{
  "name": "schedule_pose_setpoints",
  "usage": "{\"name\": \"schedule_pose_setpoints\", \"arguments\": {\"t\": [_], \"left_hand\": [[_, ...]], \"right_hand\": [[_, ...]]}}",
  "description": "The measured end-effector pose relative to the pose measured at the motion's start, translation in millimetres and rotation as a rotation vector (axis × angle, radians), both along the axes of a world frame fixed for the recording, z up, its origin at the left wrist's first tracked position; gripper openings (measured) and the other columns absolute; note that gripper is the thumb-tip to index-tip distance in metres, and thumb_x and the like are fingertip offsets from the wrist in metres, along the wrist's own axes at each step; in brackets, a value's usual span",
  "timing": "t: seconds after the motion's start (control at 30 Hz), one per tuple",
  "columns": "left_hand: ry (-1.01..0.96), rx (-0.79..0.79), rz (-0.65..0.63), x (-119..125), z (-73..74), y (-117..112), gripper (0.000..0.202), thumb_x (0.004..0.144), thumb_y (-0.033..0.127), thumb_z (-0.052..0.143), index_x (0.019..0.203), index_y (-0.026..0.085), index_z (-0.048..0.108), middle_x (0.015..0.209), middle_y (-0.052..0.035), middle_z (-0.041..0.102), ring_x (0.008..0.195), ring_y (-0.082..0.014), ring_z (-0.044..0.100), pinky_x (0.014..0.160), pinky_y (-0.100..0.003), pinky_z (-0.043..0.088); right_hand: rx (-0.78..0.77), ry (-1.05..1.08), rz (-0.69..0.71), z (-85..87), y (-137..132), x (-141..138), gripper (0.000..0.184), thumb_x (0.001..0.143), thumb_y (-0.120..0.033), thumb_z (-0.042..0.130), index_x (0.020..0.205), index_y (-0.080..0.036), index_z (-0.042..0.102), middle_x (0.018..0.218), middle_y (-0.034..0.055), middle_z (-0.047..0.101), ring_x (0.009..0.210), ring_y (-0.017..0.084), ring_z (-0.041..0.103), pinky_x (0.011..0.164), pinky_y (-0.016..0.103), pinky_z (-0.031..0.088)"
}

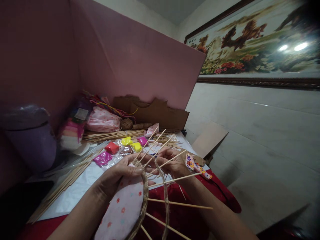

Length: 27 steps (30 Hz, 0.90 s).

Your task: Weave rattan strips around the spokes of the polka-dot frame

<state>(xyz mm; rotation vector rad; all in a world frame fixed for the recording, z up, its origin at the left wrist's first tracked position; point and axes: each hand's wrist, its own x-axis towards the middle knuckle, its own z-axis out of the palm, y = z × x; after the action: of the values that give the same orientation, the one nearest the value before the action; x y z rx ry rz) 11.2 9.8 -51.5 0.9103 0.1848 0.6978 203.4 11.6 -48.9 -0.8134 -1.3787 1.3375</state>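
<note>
My left hand [120,173] grips the upper rim of a round base covered in pale floral cloth [122,206], thumb on top. Brown twine [145,190] runs around the base's edge, and several thin wooden sticks [185,204] fan outward from it. A second ring of twine [166,200] crosses the sticks farther out, with a gap between it and the rim. At the upper end of that ring, the fingers of my right hand [173,163] are closed on the twine among the sticks. Part of the fingertips is hidden behind the sticks.
Beside my right wrist lies a hot glue gun with a flower pattern [196,165]. Red, purple and yellow packets [111,147] lie beyond my hands. Bundled sticks [65,183] are at the left; a twine ball [126,124] and cardboard [160,113] stand behind. A purple bin [32,143] is far left.
</note>
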Motion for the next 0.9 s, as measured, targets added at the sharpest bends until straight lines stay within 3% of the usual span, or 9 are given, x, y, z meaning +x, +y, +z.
{"name": "schedule_pose_setpoints", "arguments": {"t": [0.43,0.67,0.9], "left_hand": [[0.007,-0.023,0.06,2,2.7,-3,0.035,0.069,0.0,0.057,0.101,0.013,0.062,0.104,-0.0128,0.067,0.1,-0.0295,0.06,0.083,-0.046,0.05],[0.003,-0.035,0.056,2,4.2,-7,0.037,0.069,0.002,0.057,0.104,0.011,0.061,0.101,-0.0155,0.067,0.098,-0.0287,0.061,0.079,-0.043,0.052],[0.06,-0.015,0.082,4,5.2,-8,0.037,0.066,0.005,0.061,0.103,0.01,0.061,0.098,-0.0164,0.067,0.095,-0.0285,0.061,0.079,-0.045,0.051]], "right_hand": [[0.007,-0.059,-0.042,1.6,-2,0,0.029,0.061,-0.037,0.074,0.058,-0.016,0.053,0.042,-0.0074,0.042,0.036,0.004,0.03,0.036,0.019,0.02],[0.04,-0.143,-0.005,-9.5,8,8,0.025,0.066,-0.039,0.069,0.069,-0.016,0.06,0.056,-0.0012,0.056,0.047,0.009,0.047,0.044,0.021,0.035],[0.148,-0.187,-0.035,-3.5,8,7,0.019,0.07,-0.034,0.067,0.069,-0.017,0.062,0.062,-0.001,0.057,0.055,0.011,0.048,0.052,0.023,0.038]]}}
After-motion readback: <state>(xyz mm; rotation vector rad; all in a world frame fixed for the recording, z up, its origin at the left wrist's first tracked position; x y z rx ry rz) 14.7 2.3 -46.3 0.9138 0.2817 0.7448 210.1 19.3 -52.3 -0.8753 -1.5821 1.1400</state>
